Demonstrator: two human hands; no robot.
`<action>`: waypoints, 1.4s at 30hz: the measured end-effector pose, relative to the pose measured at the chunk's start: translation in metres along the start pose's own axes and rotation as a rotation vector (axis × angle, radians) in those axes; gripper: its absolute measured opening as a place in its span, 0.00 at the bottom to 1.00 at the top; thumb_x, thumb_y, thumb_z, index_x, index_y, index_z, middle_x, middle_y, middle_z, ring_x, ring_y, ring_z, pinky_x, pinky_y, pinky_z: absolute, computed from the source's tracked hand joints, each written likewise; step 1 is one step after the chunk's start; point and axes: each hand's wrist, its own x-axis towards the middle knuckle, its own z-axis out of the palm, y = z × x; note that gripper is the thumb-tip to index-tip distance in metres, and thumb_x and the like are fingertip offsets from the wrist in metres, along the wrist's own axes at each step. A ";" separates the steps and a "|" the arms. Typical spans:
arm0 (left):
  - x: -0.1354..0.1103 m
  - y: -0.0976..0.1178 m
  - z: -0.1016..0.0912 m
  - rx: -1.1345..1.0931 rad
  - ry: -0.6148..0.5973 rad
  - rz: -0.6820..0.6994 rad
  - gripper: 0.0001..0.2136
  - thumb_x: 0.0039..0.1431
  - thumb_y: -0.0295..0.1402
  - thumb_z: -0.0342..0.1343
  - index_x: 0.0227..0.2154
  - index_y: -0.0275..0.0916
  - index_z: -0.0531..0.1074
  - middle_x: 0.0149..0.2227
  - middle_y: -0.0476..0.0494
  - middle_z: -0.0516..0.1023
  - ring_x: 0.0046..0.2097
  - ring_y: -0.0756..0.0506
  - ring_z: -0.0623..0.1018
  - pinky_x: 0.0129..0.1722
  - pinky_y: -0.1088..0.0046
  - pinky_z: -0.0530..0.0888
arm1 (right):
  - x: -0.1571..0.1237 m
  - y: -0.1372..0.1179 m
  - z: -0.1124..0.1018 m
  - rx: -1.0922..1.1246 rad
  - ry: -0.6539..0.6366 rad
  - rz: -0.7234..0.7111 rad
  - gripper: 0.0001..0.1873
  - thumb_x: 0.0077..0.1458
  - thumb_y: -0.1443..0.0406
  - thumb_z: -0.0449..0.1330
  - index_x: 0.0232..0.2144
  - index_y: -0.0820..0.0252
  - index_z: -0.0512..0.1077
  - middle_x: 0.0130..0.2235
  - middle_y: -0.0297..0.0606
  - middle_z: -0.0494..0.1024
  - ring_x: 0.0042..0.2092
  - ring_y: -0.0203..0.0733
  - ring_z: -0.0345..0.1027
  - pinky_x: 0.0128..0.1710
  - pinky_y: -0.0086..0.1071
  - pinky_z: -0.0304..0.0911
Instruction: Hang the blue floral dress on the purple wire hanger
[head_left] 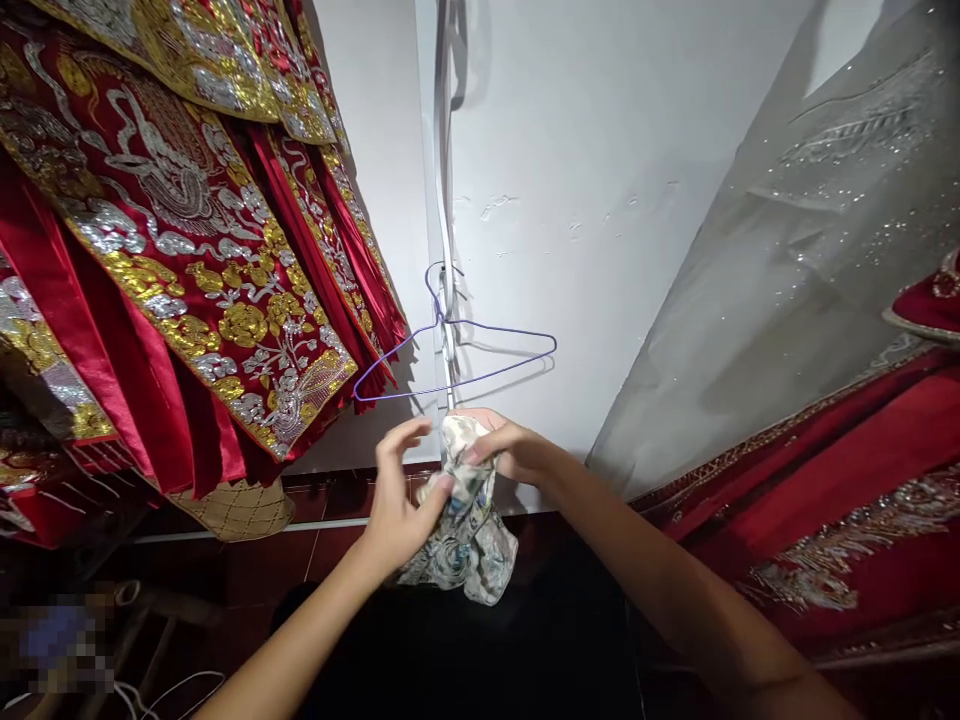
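Note:
A crumpled piece of cloth (461, 530), off-white with a grey-green and blue floral pattern, hangs bunched between my hands at the centre. My right hand (504, 442) is closed on its upper end, with the thumb pressed on the front. On the other side, my left hand (401, 500) has its thumb on the cloth and its index finger lifted clear. The rest of the left fingers are partly hidden behind the fabric. Just above both hands hangs a thin purple wire hanger (499, 375) with nothing on it.
The hanger hooks onto a white vertical rail (444, 200) by a white wall (570, 130). Red garments with gold and silver embroidery (247, 310) hang at left. At right are a translucent sparkling cover (750, 280) and a red beaded garment (847, 480). White cables (180, 685) lie lower left.

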 end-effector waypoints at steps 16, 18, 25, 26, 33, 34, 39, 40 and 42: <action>0.034 -0.008 -0.056 0.225 -0.736 -0.178 0.19 0.59 0.46 0.58 0.20 0.38 0.71 0.35 0.45 0.71 0.41 0.44 0.71 0.43 0.70 0.67 | 0.003 -0.018 -0.061 -0.736 0.583 -0.408 0.22 0.54 0.62 0.58 0.53 0.53 0.70 0.47 0.40 0.77 0.44 0.45 0.71 0.43 0.36 0.66; 0.029 -0.004 -0.057 0.171 -0.721 -0.233 0.17 0.60 0.44 0.58 0.21 0.37 0.71 0.36 0.44 0.72 0.41 0.44 0.72 0.42 0.70 0.67 | 0.019 0.000 -0.073 -0.779 0.570 -0.346 0.18 0.57 0.61 0.56 0.50 0.53 0.73 0.49 0.40 0.77 0.49 0.46 0.70 0.49 0.37 0.64; -0.010 -0.011 -0.059 0.462 -0.924 -0.406 0.11 0.58 0.35 0.56 0.43 0.43 0.74 0.35 0.44 0.78 0.37 0.41 0.76 0.39 0.68 0.69 | 0.022 0.010 -0.117 -0.876 0.708 -0.433 0.09 0.48 0.65 0.55 0.27 0.61 0.74 0.28 0.34 0.75 0.32 0.40 0.66 0.33 0.30 0.58; -0.007 -0.017 -0.064 0.563 -0.928 -0.410 0.10 0.59 0.36 0.54 0.41 0.43 0.75 0.36 0.42 0.79 0.38 0.40 0.77 0.41 0.66 0.69 | 0.018 0.006 -0.119 -0.921 0.721 -0.434 0.08 0.46 0.65 0.56 0.26 0.61 0.74 0.27 0.33 0.74 0.31 0.40 0.65 0.31 0.30 0.57; 0.074 -0.053 -0.104 0.692 -0.606 -0.330 0.17 0.62 0.41 0.47 0.37 0.38 0.78 0.47 0.37 0.79 0.47 0.39 0.77 0.51 0.64 0.70 | 0.006 -0.010 -0.104 -1.029 0.747 -0.399 0.07 0.45 0.64 0.55 0.19 0.60 0.68 0.19 0.29 0.63 0.23 0.35 0.54 0.24 0.29 0.47; 0.084 -0.056 -0.106 0.677 -0.591 -0.335 0.16 0.61 0.41 0.47 0.36 0.37 0.77 0.45 0.38 0.80 0.46 0.39 0.77 0.50 0.65 0.70 | 0.006 -0.009 -0.102 -1.019 0.749 -0.399 0.07 0.45 0.63 0.55 0.19 0.59 0.67 0.19 0.29 0.62 0.23 0.34 0.53 0.24 0.29 0.47; 0.106 -0.075 -0.101 0.729 -0.593 -0.412 0.14 0.57 0.39 0.48 0.32 0.37 0.76 0.36 0.40 0.81 0.39 0.40 0.78 0.41 0.68 0.71 | 0.006 -0.003 -0.099 -1.013 0.796 -0.430 0.08 0.44 0.62 0.55 0.18 0.58 0.63 0.19 0.29 0.59 0.23 0.34 0.51 0.24 0.29 0.46; 0.106 -0.081 -0.099 0.724 -0.647 -0.453 0.13 0.56 0.40 0.50 0.28 0.37 0.76 0.32 0.41 0.81 0.35 0.41 0.78 0.37 0.69 0.71 | 0.006 -0.003 -0.099 -1.023 0.804 -0.435 0.09 0.44 0.62 0.55 0.17 0.58 0.63 0.19 0.29 0.59 0.24 0.35 0.51 0.24 0.29 0.46; 0.104 -0.092 -0.096 0.716 -0.720 -0.515 0.13 0.53 0.41 0.54 0.19 0.38 0.73 0.24 0.44 0.78 0.28 0.43 0.76 0.30 0.71 0.69 | 0.006 -0.002 -0.101 -1.038 0.805 -0.430 0.09 0.45 0.62 0.55 0.17 0.58 0.63 0.19 0.30 0.59 0.25 0.35 0.52 0.24 0.29 0.46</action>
